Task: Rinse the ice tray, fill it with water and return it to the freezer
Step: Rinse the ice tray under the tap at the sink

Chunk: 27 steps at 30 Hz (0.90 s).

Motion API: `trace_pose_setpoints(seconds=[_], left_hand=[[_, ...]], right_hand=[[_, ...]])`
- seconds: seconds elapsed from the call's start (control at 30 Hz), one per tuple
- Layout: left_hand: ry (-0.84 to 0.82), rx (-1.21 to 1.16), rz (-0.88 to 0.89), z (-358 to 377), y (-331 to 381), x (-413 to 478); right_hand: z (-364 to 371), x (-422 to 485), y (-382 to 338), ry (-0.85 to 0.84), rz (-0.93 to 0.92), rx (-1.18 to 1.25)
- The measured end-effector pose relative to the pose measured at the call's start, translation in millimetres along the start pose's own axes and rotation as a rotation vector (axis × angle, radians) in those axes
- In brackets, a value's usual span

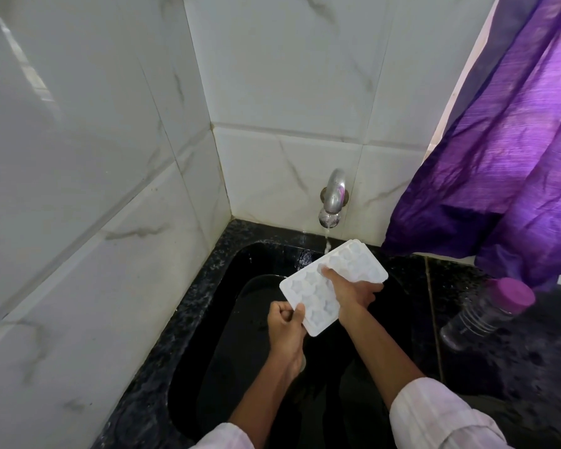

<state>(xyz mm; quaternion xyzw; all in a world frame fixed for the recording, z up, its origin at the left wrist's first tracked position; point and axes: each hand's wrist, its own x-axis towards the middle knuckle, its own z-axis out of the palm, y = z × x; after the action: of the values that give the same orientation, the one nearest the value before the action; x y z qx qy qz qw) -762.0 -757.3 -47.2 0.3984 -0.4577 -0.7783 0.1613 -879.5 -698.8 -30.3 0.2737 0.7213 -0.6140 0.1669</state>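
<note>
While the white marbled wall tiles [78,189] close off the left side, the black sink [204,296] sits in the corner below them, probably so that spilled water drains away.

Over the basin, the left hand [285,328] pinches the near corner of the white ice tray [308,296], thumb on top and fingers [280,314] curled beneath. This steadies the low end. The tray is held in the air above the sink, cavities facing up and its far end raised toward the wall. That puts the far corner close to the thin water stream [327,243] falling from the steel tap [333,197], so the tilt looks meant to let rinse water run down across the moulds.

The right hand [353,293] grasps the tray's middle from the right edge, thumb laid over the cavities and fingers wrapped underneath, carrying most of the weight.

Further right, a clear bottle with a purple cap [488,314] stands on the dark speckled desk [531,358], well apart from the splash. A purple curtain [506,150] hangs above it.
</note>
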Motion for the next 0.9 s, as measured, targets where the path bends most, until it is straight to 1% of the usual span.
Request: trace_pose_setpoints(seconds=[0.23, 0.4, 0.67, 0.9], left_hand=[[-0.023, 0.031, 0.065, -4, -3, -4], [-0.012, 0.006, 0.063, -7, -3, -6], [-0.035, 0.043, 0.095, -16, 4, -5], [-0.033, 0.083, 0.109, -23, 2, -6]], right_hand=[[4, -4, -6, 0.034, 0.038, -0.115], [7, -4, -6, 0.017, 0.057, -0.112], [14, -10, 3, 0.054, 0.073, -0.078], [16, -10, 0, 0.013, 0.099, -0.074]])
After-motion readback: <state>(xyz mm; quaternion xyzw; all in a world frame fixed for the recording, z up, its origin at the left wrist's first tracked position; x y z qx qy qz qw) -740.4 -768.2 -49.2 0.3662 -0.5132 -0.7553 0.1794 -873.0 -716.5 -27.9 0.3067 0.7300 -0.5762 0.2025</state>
